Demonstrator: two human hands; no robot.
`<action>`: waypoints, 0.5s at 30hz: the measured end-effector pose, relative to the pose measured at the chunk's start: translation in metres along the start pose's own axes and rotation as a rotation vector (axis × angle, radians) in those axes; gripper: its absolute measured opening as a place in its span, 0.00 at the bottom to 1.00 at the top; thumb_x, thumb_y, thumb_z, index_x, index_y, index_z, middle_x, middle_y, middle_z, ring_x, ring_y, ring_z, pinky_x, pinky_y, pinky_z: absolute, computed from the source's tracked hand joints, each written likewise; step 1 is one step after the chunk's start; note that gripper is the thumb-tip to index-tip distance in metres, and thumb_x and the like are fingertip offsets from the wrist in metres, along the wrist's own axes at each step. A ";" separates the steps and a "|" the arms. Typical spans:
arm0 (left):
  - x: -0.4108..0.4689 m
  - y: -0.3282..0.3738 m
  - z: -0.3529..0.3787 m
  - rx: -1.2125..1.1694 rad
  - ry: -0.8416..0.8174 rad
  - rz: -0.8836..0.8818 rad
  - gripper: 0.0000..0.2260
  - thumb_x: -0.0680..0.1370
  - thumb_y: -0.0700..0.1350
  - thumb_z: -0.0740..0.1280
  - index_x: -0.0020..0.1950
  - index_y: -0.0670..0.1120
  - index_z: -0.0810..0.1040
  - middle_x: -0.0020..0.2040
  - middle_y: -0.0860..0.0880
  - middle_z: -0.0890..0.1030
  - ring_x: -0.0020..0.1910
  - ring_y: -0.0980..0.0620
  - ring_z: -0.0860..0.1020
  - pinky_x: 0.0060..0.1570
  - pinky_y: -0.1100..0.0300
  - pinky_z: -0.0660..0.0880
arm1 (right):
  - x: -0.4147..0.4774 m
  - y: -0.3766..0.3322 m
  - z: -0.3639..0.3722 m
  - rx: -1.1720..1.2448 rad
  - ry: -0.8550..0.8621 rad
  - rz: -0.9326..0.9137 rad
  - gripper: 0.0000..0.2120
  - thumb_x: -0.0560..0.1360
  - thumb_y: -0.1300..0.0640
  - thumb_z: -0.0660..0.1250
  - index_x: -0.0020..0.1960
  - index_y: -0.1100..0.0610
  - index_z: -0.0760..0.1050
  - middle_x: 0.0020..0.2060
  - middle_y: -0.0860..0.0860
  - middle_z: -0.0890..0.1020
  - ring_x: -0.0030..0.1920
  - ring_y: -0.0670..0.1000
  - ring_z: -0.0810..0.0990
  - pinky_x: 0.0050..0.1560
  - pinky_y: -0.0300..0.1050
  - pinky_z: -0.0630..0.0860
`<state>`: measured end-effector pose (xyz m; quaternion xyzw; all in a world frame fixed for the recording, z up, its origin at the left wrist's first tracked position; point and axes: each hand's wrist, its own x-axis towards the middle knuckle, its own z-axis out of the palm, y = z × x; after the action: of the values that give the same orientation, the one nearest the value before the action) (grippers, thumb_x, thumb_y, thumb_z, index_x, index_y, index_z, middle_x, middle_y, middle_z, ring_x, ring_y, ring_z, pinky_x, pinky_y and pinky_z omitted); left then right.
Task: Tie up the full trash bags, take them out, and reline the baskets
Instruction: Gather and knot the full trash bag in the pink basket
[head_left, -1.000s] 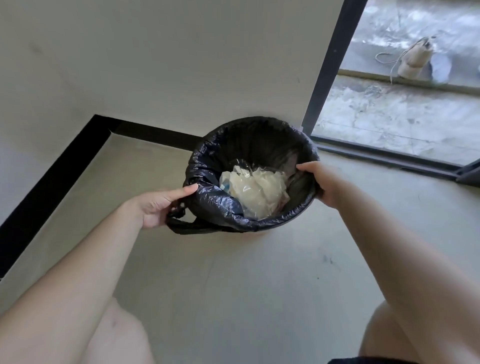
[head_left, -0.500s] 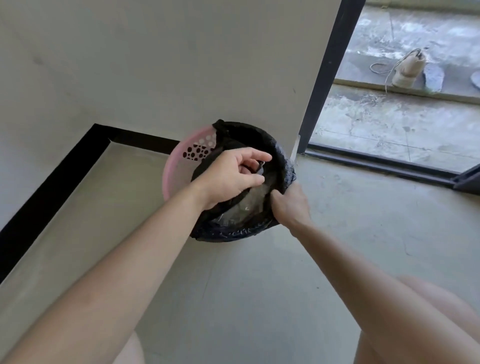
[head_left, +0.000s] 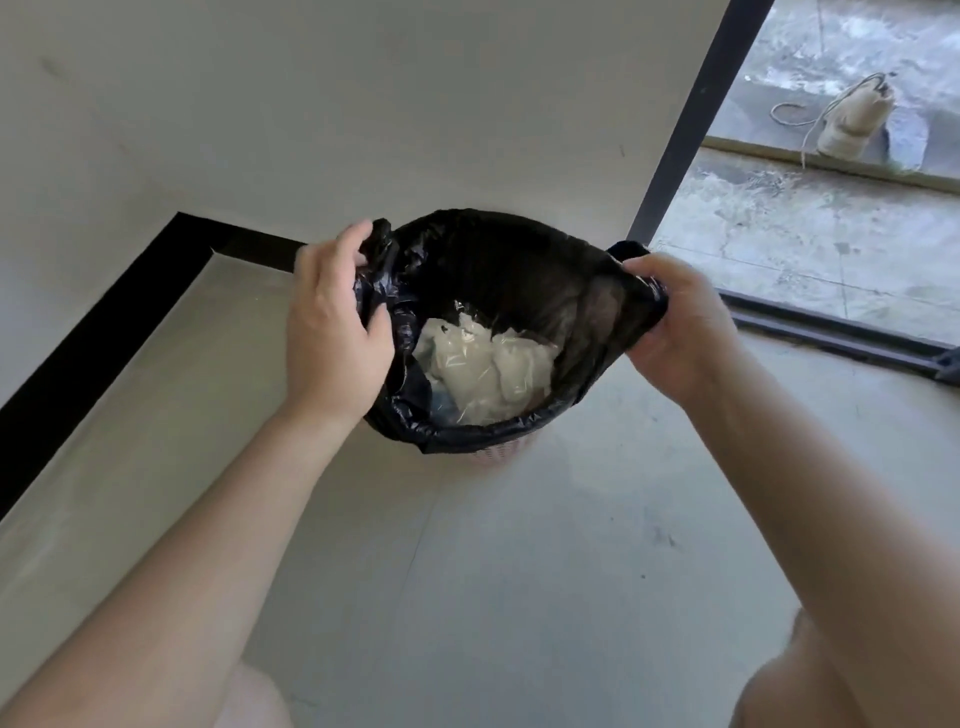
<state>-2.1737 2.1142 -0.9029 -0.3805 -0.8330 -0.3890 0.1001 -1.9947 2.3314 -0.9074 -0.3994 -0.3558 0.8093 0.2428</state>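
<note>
A black trash bag stands open in a pink perforated basket, of which only a strip shows below the bag's near edge. Crumpled clear and whitish plastic waste lies inside the bag. My left hand grips the bag's left edge, fingers curled into the bunched plastic. My right hand grips the bag's right edge and stretches it outward. The bag's rim is lifted off the basket and held wide between both hands.
The basket stands on a grey floor in a corner, with a white wall and black skirting behind and to the left. A black door frame and sill track lie to the right. Outside lies a coil of rope. My knees show at the bottom.
The hands were close together over the bag's mouth with the pink rim exposed; now they have pulled apart, each gripping one edge, and the bag's mouth is stretched open.
</note>
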 end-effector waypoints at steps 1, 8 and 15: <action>0.002 -0.001 -0.002 -0.017 0.035 -0.012 0.27 0.71 0.31 0.67 0.69 0.41 0.71 0.58 0.40 0.73 0.52 0.59 0.70 0.53 0.80 0.62 | -0.005 -0.005 0.003 -0.022 -0.065 0.020 0.02 0.71 0.62 0.69 0.42 0.58 0.80 0.39 0.53 0.83 0.40 0.53 0.83 0.45 0.45 0.81; 0.017 -0.020 -0.013 -0.105 0.077 -0.471 0.16 0.71 0.41 0.68 0.58 0.47 0.77 0.50 0.51 0.77 0.44 0.55 0.74 0.48 0.62 0.72 | -0.023 -0.022 0.007 -0.628 0.020 -0.866 0.10 0.80 0.63 0.63 0.54 0.52 0.80 0.43 0.44 0.82 0.46 0.42 0.79 0.50 0.39 0.75; 0.030 0.027 -0.027 -1.005 -0.066 -0.482 0.08 0.70 0.41 0.74 0.43 0.44 0.76 0.38 0.48 0.80 0.39 0.49 0.80 0.41 0.57 0.78 | -0.047 -0.031 0.027 -0.439 -0.040 -1.060 0.09 0.79 0.65 0.62 0.54 0.56 0.78 0.43 0.40 0.83 0.43 0.40 0.79 0.46 0.36 0.74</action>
<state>-2.1783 2.1218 -0.8550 -0.1921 -0.6113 -0.7380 -0.2117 -1.9873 2.3088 -0.8499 -0.1923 -0.6716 0.4916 0.5199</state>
